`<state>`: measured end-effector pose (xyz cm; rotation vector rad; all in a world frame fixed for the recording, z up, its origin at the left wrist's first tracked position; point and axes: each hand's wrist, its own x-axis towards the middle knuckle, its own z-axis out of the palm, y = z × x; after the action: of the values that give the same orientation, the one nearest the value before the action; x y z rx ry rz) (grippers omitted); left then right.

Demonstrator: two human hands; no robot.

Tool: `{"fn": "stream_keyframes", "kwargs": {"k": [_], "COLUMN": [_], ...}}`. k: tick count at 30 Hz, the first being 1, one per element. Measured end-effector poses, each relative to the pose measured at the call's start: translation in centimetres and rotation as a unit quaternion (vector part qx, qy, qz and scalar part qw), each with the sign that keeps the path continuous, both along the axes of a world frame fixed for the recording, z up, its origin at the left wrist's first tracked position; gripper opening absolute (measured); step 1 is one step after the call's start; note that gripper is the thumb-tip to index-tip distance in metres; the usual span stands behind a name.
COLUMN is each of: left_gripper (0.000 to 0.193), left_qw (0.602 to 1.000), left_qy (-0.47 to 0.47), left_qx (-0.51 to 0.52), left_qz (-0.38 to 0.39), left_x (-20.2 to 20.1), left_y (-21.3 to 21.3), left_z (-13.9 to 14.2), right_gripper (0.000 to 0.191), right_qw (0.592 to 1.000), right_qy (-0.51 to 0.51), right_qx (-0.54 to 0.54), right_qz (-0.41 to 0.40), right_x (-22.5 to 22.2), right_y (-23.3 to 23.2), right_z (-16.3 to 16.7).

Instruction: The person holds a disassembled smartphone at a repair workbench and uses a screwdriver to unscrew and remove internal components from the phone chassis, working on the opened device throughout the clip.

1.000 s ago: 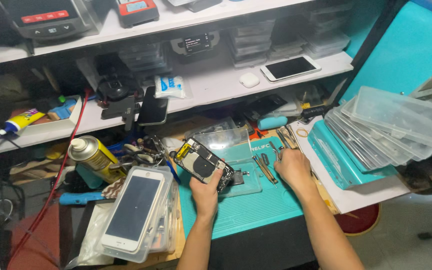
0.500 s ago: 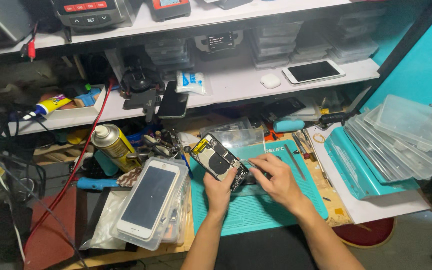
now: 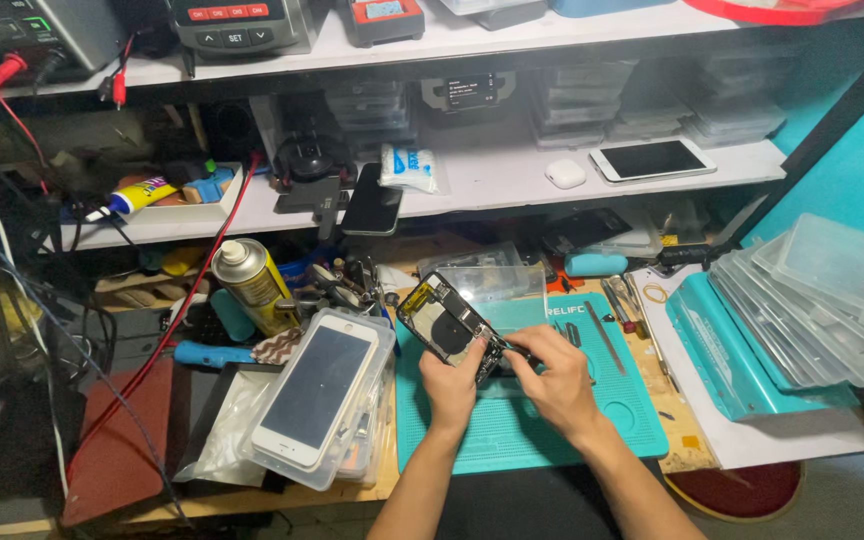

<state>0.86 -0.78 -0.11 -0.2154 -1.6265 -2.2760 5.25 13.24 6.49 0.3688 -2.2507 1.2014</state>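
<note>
A white-and-blue packet (image 3: 409,166) lies on the shelf, a white dark-screened phone (image 3: 652,159) farther right, perhaps a tablet.

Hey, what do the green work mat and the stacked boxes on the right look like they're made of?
The green mat looks like soft matte rubber or silicone: dull surface, moulded recesses. The stacked boxes look like clear hard plastic: see-through, with glossy edges. The left hand and right hand hold an opened phone above the mat.

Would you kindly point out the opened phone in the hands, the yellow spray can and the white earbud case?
Opened phone with exposed internals (image 3: 445,318): head view, on its exposed inside.
Yellow spray can (image 3: 252,287): head view, mid body.
White earbud case (image 3: 565,174): head view, its top.
</note>
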Motion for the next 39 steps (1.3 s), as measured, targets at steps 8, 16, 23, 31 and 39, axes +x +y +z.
{"fn": "stream_keyframes", "kwargs": {"k": [8,16,23,31,39], "left_gripper": [0.020,0.021,0.018,0.016,0.015], "left_qw": [1.000,0.999,0.998,0.997,0.997], "left_qy": [-0.016,-0.011,-0.040,-0.028,-0.030], "left_qx": [0.006,0.009,0.004,0.004,-0.007], "left_qz": [0.025,0.035,0.058,0.070,0.076], "left_x": [0.3,0.3,0.2,0.3,0.3], "left_y": [0.1,0.0,-0.1,-0.1,-0.1], "left_z": [0.1,-0.1,-0.5,-0.1,-0.1], "right_gripper": [0.018,0.021,0.019,0.017,0.017], "right_qw": [1.000,0.998,0.998,0.996,0.995], "right_qy": [0.008,-0.020,-0.014,-0.019,-0.043], "right_qx": [-0.018,-0.049,-0.058,-0.076,-0.087], "right_qz": [-0.024,-0.018,-0.024,-0.029,-0.035], "right_x": [-0.3,-0.5,-0.5,-0.4,-0.6], "right_y": [-0.8,-1.5,-2.0,-2.3,-2.5], "right_z": [-0.5,-0.4,-0.5,-0.9,-1.6]}}
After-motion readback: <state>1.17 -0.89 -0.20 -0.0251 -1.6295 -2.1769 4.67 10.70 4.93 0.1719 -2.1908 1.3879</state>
